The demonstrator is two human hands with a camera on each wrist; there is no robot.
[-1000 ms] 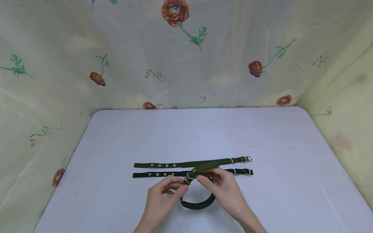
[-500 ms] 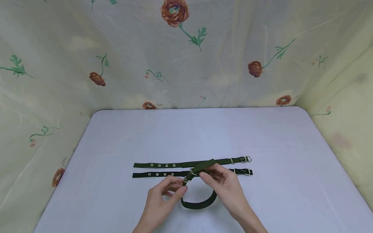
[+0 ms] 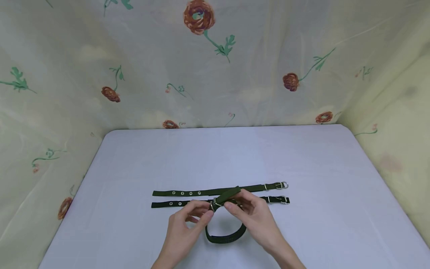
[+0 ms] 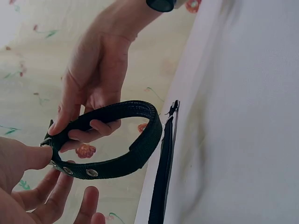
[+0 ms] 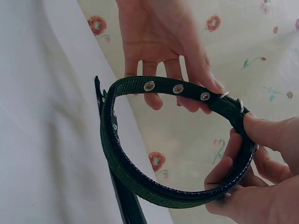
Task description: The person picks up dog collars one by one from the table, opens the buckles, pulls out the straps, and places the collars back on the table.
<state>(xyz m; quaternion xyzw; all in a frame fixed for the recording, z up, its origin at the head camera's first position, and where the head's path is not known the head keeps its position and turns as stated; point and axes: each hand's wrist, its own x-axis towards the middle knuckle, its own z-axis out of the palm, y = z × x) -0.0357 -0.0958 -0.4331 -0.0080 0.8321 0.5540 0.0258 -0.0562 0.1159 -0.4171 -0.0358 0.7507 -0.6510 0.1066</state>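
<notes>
A dark green collar (image 3: pixel 226 239) with a metal buckle and eyelets is held up as a closed loop between both hands. My left hand (image 3: pixel 184 228) pinches it between thumb and fingertips on the eyelet side, right by the buckle (image 5: pixel 240 106). Beyond the buckle, my right hand (image 3: pixel 260 216) grips the band, thumb on one face and fingers curled behind. In the right wrist view, the eyelets (image 5: pixel 178 88) run along the band by the left hand's fingers. The lined inner face of the loop (image 4: pixel 140 108) shows in the left wrist view.
Behind the hands, a green collar (image 3: pixel 183 193) and a black collar (image 3: pixel 164 204) lie straight and roughly parallel on the white table (image 3: pixel 215 157). Their buckles point right. A flowered curtain (image 3: pixel 141 56) surrounds the table's back and sides.
The collar's upper strap has tipped more steeply and shifted left, with the buckle turning along. Both hands keep their grip in nearly the same place. The head view has tilted slightly.
</notes>
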